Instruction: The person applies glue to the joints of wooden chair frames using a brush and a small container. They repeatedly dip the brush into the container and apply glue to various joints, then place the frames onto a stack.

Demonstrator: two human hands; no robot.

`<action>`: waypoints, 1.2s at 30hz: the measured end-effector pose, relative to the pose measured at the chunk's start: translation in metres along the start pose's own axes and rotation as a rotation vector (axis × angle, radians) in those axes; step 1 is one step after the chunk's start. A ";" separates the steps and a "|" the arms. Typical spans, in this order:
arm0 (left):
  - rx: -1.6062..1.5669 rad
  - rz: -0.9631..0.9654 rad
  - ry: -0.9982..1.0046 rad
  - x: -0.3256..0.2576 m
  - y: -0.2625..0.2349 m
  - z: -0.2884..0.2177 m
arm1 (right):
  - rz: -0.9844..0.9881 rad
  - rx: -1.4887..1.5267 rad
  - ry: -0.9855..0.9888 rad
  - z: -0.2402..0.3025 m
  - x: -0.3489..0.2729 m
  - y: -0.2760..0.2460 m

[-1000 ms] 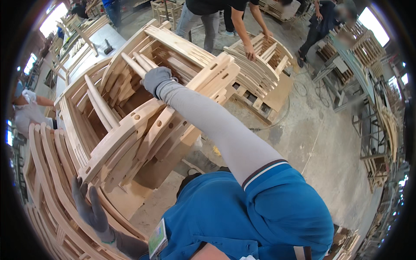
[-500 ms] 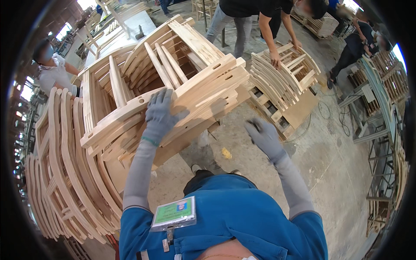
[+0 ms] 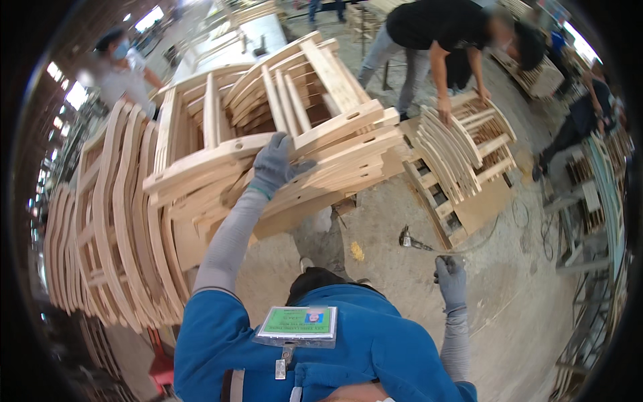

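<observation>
My left hand (image 3: 273, 166), in a grey glove, grips the near curved rail of the top wooden chair frame (image 3: 201, 163). Its fingers bend over the rail, and the thumb points right. Under that frame lies a stack of similar slatted frames (image 3: 362, 151) with slots cut in their rails. Off to the right, away from the stack, my gloved right hand (image 3: 451, 278) hangs over the floor with fingers curled in. Whether anything is inside it is hidden. Beyond it, a dark hand tool with a metal end (image 3: 414, 240) lies on the concrete.
More curved frames (image 3: 110, 221) stand on edge at the left. A co-worker in black (image 3: 435, 30) bends over another frame stack (image 3: 462, 147) on a pallet. A masked person (image 3: 124, 74) is at the far left. Metal racks (image 3: 596, 214) line the right. A cable (image 3: 479, 246) crosses the floor.
My right hand has moved down and right, and its fingers have curled in. The tool on the floor now shows. My left hand stays at the top frame's rail; the whole view has shifted.
</observation>
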State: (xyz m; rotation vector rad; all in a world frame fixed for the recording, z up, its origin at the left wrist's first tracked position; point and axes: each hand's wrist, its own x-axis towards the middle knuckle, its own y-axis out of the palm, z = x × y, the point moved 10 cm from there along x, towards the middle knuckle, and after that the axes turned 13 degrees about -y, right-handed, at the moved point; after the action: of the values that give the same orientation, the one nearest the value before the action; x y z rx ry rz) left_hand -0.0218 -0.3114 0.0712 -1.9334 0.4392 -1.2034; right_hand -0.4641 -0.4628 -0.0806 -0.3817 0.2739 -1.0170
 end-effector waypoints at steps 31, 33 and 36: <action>0.063 0.341 -1.422 -0.368 -0.087 0.475 | 1.079 -0.001 -0.687 0.292 -0.147 0.573; 0.049 0.436 -1.427 -0.360 -0.068 0.490 | 1.087 -0.103 -0.955 0.344 -0.168 0.603; 0.004 0.531 -1.416 -0.396 -0.047 0.530 | 1.176 -0.100 -0.968 0.403 -0.193 0.631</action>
State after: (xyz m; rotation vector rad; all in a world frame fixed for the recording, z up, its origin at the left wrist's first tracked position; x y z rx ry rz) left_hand 0.2384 0.2097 -0.2456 -1.9649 0.1272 0.5781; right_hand 0.0843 0.0735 0.0186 -0.6408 -0.3277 0.3865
